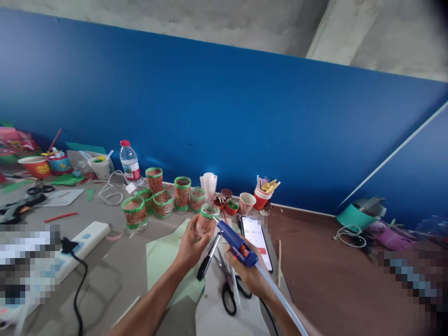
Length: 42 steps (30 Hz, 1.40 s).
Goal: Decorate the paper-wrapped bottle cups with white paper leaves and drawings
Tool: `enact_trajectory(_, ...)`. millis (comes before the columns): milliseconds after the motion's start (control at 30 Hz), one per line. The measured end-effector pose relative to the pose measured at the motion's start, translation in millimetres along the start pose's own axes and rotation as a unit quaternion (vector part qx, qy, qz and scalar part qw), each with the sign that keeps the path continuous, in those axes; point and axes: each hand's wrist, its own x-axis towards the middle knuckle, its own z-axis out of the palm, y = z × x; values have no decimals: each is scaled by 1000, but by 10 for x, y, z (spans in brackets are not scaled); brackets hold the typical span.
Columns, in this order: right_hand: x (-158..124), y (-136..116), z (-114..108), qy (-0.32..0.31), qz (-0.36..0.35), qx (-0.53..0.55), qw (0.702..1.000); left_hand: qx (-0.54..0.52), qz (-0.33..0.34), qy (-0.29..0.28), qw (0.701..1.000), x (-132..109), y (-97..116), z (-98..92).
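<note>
My left hand (190,242) is wrapped round a small clear cup (207,221) with a green band at its rim. In my right hand (247,270) is a blue hot glue gun (236,241), a long pale glue stick (280,296) trailing from its rear. Its nozzle is close to the cup's rim; whether they touch I cannot tell. Below them, a black marker (209,261) and scissors (229,298) with black handles rest on white and pale green sheets. Beyond my left hand stand several brown-coated cups (182,195) with green rims.
Right of the glue gun lies a phone (256,233) showing a timer. Behind are a paper cup (247,202) and a red cup (262,198) of sticks. A water bottle (129,163) stands at the back left. A power strip (86,240) with a black cord lies left.
</note>
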Motion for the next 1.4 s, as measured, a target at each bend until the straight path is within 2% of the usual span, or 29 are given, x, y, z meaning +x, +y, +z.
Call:
enact_trajectory(267,-2,27,13,21,6,-28,999,32,14,-31,999,1,-16,1)
enact_trajectory(633,22,147,40,34,-1,-42,999,87,5,-25,996,-18,19,4)
enact_trajectory(1200,17,119,25,27,-14,-106,994,107,8,-22,994,-31,33,2)
enact_trajectory(1400,21,205,27,29,-5,-112,993,94,3,-32,995,-32,51,-2)
